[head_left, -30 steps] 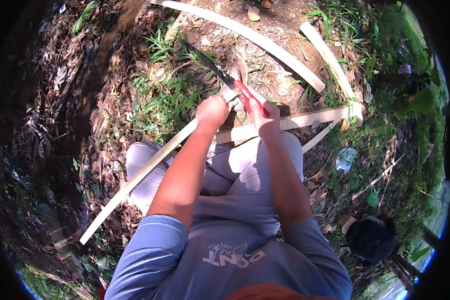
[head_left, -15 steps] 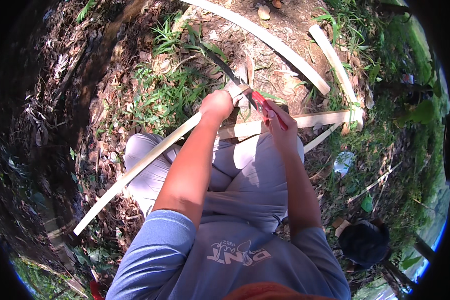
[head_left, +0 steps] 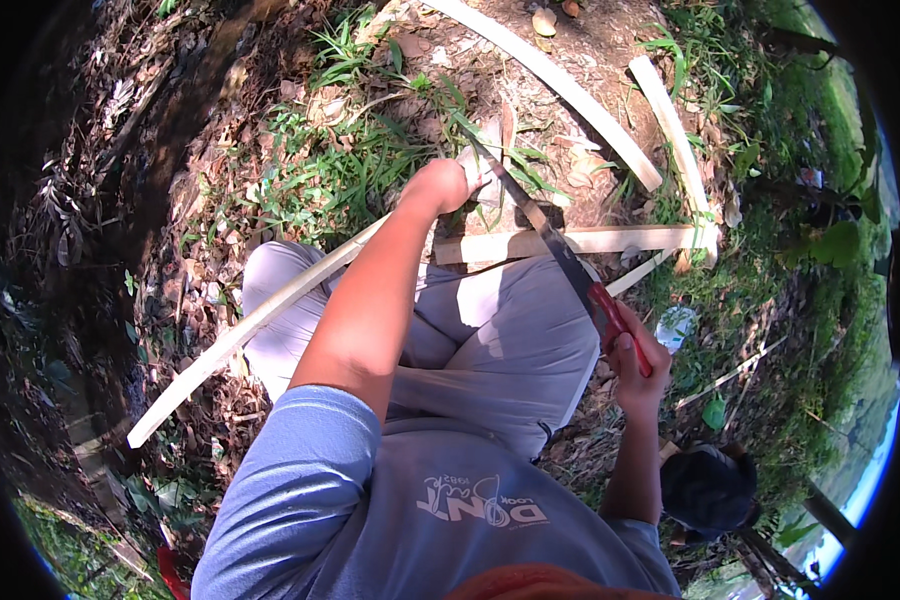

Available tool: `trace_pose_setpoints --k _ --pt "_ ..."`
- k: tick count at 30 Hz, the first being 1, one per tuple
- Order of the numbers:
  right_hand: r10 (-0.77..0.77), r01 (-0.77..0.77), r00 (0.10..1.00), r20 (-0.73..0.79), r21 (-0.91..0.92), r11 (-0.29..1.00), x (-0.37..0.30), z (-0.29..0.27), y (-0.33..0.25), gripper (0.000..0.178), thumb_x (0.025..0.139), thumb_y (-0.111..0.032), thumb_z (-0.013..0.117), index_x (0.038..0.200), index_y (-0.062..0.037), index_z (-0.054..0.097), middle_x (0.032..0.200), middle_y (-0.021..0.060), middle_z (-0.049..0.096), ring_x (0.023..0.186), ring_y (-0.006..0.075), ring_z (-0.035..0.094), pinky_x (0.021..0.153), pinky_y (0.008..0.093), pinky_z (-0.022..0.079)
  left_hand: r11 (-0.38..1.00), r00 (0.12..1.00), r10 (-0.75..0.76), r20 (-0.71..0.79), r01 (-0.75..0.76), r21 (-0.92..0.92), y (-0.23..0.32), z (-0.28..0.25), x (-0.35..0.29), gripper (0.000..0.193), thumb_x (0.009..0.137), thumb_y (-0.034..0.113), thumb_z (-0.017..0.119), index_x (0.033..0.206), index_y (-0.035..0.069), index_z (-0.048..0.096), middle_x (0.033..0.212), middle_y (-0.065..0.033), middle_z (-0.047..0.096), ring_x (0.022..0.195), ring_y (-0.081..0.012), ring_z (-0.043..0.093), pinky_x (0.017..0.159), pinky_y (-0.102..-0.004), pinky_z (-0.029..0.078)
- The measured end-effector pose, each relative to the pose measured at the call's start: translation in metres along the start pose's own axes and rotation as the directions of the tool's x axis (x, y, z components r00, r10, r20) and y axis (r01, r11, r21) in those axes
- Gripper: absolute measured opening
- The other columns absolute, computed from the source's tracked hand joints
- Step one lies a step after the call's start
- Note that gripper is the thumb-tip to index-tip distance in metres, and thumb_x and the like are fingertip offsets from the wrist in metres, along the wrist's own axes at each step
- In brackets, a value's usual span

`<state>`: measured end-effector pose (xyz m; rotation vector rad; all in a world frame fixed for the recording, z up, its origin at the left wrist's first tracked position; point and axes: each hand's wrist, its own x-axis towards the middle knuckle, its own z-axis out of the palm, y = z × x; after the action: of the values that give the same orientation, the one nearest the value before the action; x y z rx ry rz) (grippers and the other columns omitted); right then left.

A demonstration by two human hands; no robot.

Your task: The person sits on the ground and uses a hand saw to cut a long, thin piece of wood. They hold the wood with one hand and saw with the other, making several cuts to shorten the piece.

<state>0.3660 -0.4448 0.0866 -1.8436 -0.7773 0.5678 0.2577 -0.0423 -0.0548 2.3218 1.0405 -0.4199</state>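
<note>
My left hand [head_left: 437, 188] is closed round a long pale wooden strip [head_left: 255, 320] near its far end. The strip slants across my left thigh, and its other end points down to the left. My right hand [head_left: 638, 352] grips the red handle of a handsaw [head_left: 562, 255], out beyond my right knee. The saw's dark blade runs up and left, with its tip part at the far end of the strip. Whether the teeth touch the wood there, I cannot tell. Below the blade, another wooden piece [head_left: 650, 238] lies crosswise in front of my legs.
A long pale strip [head_left: 570, 95] and a shorter one [head_left: 670, 125] lie on the leafy ground ahead. Green grass [head_left: 340, 150] grows at the far left. At the right are a whitish crumpled object [head_left: 676, 328] and a dark rounded object [head_left: 708, 490].
My right hand has pulled the saw back, down and to the right, so the blade's tip part is now at the strip's end. My left hand has barely moved.
</note>
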Motion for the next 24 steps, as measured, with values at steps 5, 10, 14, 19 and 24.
trace_pose_setpoints --k 5,10,14,19,24 --pt "0.121 -0.117 0.990 -0.071 0.070 0.991 0.014 -0.008 -0.005 0.039 0.108 -0.020 0.063 0.139 0.0037 0.069 0.086 0.0010 0.069 0.062 0.0037 0.050 0.057 0.0217 0.038 0.998 0.998 -0.044 -0.037 0.045 0.033 0.012 -0.005 -0.016 0.050 0.104 0.048 0.061 0.108 0.002 0.080 0.112 -0.0253 0.077 0.107 -0.0435 0.074 0.096 -0.0504 0.059" --pt "0.143 -0.135 0.984 -0.104 0.079 0.988 0.013 -0.012 0.002 0.043 0.109 -0.026 0.061 0.136 0.0059 0.070 0.065 -0.0060 0.054 0.052 0.0010 0.038 0.050 0.0220 0.026 0.990 0.953 -0.067 -0.297 0.100 0.097 0.022 0.021 -0.023 0.035 0.104 0.029 0.061 0.102 -0.004 0.073 0.095 -0.0239 0.079 0.091 -0.0360 0.081 0.078 -0.0458 0.066" --pt "0.039 0.002 0.991 -0.131 0.297 0.955 0.000 -0.020 -0.009 0.047 0.110 -0.023 0.058 0.142 0.0113 0.063 0.068 -0.0036 0.053 0.051 0.0024 0.036 0.052 0.0229 0.028 0.973 0.936 0.011 -0.351 0.070 0.219 0.019 0.031 -0.022 0.048 0.102 0.046 0.068 0.097 -0.002 0.067 0.085 -0.0184 0.079 0.079 -0.0317 0.081 0.066 -0.0412 0.066" --pt "0.032 0.048 0.972 -0.233 0.329 0.943 -0.006 -0.024 -0.022 0.055 0.109 -0.028 0.057 0.144 0.0138 0.059 0.067 -0.0022 0.053 0.053 0.0038 0.038 0.053 0.0236 0.031 0.972 0.917 0.024 -0.398 0.072 0.225 0.017 0.035 -0.022 0.051 0.099 0.049 0.070 0.096 -0.001 0.065 0.082 -0.0181 0.078 0.076 -0.0312 0.081 0.066 -0.0405 0.066" --pt "0.026 -0.029 0.978 -0.206 -0.010 1.000 -0.012 -0.002 -0.027 0.048 0.106 -0.025 0.063 0.142 0.0070 0.066 0.086 0.0019 0.067 0.061 0.0030 0.045 0.057 0.0211 0.033 0.931 0.896 0.078 -0.437 0.091 0.353 0.020 0.037 -0.027 0.041 0.099 0.039 0.071 0.099 -0.001 0.063 0.083 -0.0151 0.078 0.076 -0.0312 0.080 0.067 -0.0405 0.066"
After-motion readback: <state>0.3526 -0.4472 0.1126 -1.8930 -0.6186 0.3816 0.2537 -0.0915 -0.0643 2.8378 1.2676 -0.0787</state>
